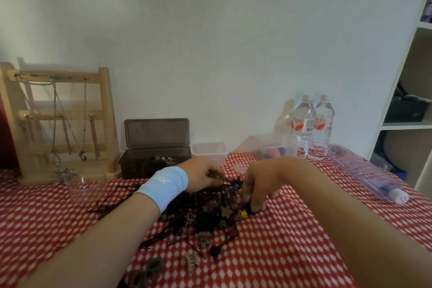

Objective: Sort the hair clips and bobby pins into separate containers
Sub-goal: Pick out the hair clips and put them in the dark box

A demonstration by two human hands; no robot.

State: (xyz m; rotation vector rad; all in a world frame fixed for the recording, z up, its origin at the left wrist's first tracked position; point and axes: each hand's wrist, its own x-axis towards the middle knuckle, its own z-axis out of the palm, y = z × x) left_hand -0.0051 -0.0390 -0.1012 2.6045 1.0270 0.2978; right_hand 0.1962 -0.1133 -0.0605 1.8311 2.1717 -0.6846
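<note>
A dark pile of hair clips and bobby pins (201,215) lies on the red-and-white cloth in the middle of the table. My left hand (201,176), with a light blue wristband, pinches a thin dark bobby pin at the pile's far edge. My right hand (256,190) reaches down onto the pile's right side, its fingertips curled round a small dark clip (251,210). A dark open-lidded box (154,159) with small items inside stands behind the left hand. Two clear tubs (209,149) (273,151) sit at the back.
A wooden jewellery stand (60,124) with hanging chains stands at the back left, a clear cup (85,182) before it. Two water bottles (313,128) stand back right. A clear packet (367,173) lies at the right edge, beside white shelves (406,100).
</note>
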